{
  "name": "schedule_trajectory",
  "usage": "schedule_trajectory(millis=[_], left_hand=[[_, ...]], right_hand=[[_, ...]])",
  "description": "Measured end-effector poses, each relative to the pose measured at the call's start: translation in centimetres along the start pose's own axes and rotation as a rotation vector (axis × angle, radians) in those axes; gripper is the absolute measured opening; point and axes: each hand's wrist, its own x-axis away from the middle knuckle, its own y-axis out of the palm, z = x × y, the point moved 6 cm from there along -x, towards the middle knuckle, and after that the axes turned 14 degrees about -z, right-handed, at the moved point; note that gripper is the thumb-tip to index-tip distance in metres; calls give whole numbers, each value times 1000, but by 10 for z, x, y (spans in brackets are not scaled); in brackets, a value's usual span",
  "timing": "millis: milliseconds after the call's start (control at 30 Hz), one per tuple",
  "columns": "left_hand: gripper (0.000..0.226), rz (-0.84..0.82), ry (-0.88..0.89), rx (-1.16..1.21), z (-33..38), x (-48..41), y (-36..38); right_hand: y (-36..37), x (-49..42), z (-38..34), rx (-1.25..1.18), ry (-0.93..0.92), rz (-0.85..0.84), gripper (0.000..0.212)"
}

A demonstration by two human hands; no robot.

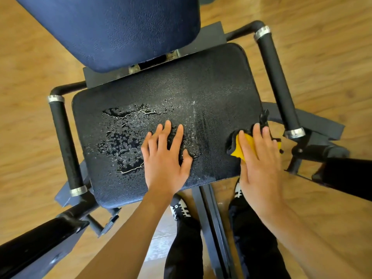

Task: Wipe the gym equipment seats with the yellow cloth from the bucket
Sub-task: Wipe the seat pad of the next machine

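Observation:
A black padded seat (211, 81) of a gym machine fills the middle of the view, wet with beads and puddles of water on its left half. My left hand (166, 158) rests flat on the seat near its front edge, fingers spread. At the seat's right edge my right hand (258, 158) presses flat on the yellow cloth (239, 148), whose dark trim shows beside my fingers. The bucket is not in view.
A blue backrest (112, 27) stands behind the seat. Black padded handles with metal collars flank it, one on the left (66, 146) and one on the right (276, 81). The grey frame (213, 218) runs between my feet over the wooden floor (30, 97).

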Motion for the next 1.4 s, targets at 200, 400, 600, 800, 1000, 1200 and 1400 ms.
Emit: schedule_trajectory(millis=[200,400,600,800,1000,1200,1400], left_hand=[[57,14,12,11,1,0,0],[56,12,15,16,-2,1,1],[60,-64,121,129,-14,6,-15],[54,38,80,83,-78,51,-18],[57,130,13,43,-124,69,-13],[51,206,37,86,-130,69,-8],[52,172,20,111,-132,71,-6]], right_hand=[[-37,-138,-25,40,-11,86,70],[-40,-174,-34,65,6,138,60],[-39,-164,-30,95,-36,103,53],[-39,-157,-30,58,-24,121,51],[-31,-146,-31,61,-52,161,51],[-15,-139,-76,156,-58,131,50],[41,-136,-215,263,-378,14,51]])
